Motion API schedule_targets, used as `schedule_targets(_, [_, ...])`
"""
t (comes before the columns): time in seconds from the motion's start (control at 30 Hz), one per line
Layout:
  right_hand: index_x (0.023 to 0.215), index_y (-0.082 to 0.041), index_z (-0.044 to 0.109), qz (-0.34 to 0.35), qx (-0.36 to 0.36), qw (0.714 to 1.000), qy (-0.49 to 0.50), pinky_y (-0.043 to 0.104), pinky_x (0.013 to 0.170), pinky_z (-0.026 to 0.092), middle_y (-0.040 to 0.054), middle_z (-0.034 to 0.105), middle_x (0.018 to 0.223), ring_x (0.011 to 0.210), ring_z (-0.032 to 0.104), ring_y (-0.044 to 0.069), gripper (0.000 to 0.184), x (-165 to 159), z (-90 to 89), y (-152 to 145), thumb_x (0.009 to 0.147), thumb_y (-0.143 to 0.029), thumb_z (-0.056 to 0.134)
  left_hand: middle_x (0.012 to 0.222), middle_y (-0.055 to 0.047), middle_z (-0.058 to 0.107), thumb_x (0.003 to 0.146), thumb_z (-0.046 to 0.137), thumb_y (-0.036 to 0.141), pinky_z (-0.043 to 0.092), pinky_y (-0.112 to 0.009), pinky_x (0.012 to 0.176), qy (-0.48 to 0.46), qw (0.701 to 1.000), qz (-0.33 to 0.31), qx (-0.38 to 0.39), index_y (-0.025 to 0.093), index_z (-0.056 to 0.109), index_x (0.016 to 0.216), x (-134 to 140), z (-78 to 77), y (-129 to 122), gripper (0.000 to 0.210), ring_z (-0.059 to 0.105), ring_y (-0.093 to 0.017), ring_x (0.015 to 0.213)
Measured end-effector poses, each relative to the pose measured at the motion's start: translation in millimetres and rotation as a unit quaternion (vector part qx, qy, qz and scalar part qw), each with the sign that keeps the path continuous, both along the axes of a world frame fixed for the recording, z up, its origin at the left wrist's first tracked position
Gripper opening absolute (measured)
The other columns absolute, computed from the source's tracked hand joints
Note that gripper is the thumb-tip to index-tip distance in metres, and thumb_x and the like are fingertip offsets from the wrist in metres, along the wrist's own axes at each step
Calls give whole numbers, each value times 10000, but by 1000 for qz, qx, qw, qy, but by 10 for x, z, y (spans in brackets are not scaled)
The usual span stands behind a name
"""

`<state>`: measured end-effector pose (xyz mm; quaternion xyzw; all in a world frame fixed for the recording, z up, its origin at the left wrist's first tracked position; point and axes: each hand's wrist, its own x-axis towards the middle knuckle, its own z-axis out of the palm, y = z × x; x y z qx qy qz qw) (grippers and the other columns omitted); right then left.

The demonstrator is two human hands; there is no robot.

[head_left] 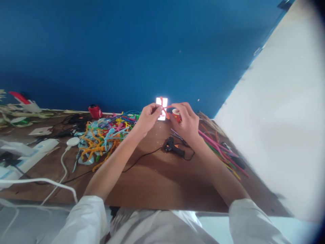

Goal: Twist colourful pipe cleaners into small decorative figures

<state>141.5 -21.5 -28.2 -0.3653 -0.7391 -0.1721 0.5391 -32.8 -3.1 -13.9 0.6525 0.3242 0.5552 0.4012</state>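
Note:
Both hands hold a small figure of orange-red pipe cleaner (166, 113) up in front of a bright phone screen (160, 116). My left hand (150, 117) is closed, pinching the figure at its middle between thumb and fingertips. From the other side my right hand (186, 118) is closed on one of its arms, fingers curled. A red and white paper cup (176, 114) shows partly behind the right hand. Below the hands a black glue gun (174, 147) lies on the brown table, its cord running left.
A tangled heap of coloured pipe cleaner shapes (106, 135) lies left of my left forearm. Straight pipe cleaners (223, 152) lie to the right. A red can (95, 112) stands near the blue wall (142, 51). White power strips (30, 157) and cables occupy the far left.

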Motion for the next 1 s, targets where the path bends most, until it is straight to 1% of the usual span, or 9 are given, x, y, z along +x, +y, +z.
schedule_targets(0.13, [1044,-229,651,-69,33,991,-113,310,711,425,63,689,919,796,618,185,174,9,16,-12,995,-328,516,669,16,552,880,617,404,346,-251,590,12,1000,-6,0,167,619,806,56,13,-57,248,434,-91,595])
schedule_targets(0.3, [934,-202,646,-103,26,984,-139,299,693,384,59,679,850,769,581,175,259,-4,50,-33,1027,-346,451,648,23,538,893,593,414,358,-248,614,37,999,-15,11,167,627,828,90,-13,-61,258,446,-96,611])
schedule_targets(0.43, [846,-186,606,-60,-55,995,-57,291,626,329,56,652,831,718,532,152,291,-53,42,-44,1023,-341,436,700,9,565,899,589,379,368,-245,618,58,997,-11,43,161,626,834,92,-43,-37,230,463,-99,642])
schedule_targets(0.53, [796,-185,571,54,-176,978,95,279,582,295,5,564,709,613,444,117,264,-127,25,-47,982,-349,483,735,-1,587,908,570,346,377,-250,629,90,993,19,79,160,614,833,95,-45,-51,205,482,-104,661])
schedule_targets(0.6, [745,-197,535,167,-294,910,240,263,543,284,-37,467,622,556,388,100,282,-174,31,-55,935,-406,548,755,-7,604,915,556,321,384,-255,644,122,985,49,107,161,612,850,98,-33,-81,181,500,-109,675])
schedule_targets(0.73, [675,-218,449,361,-492,670,422,234,442,188,-81,342,570,482,285,70,396,-215,91,-91,768,-474,737,808,-18,634,921,545,282,396,-256,668,162,969,93,160,164,606,883,101,9,-151,137,518,-115,707])
schedule_targets(0.8, [659,-215,446,395,-502,635,435,225,426,169,-85,342,564,474,268,60,421,-208,120,-103,724,-457,784,817,-16,631,933,531,283,391,-250,661,157,970,89,164,166,601,895,95,28,-164,141,511,-111,708])
schedule_targets(0.87, [658,-210,484,377,-475,670,428,226,422,190,-84,372,540,462,283,60,413,-187,137,-100,724,-484,787,796,-6,611,941,531,314,382,-243,641,143,977,61,144,167,598,909,82,40,-157,164,496,-103,683])
schedule_targets(1.0, [712,-194,603,288,-375,822,317,238,487,319,-53,492,572,494,388,76,351,-96,144,-58,829,-515,687,720,20,552,912,585,378,360,-230,578,105,992,-23,68,166,600,909,59,58,-136,213,459,-85,600])
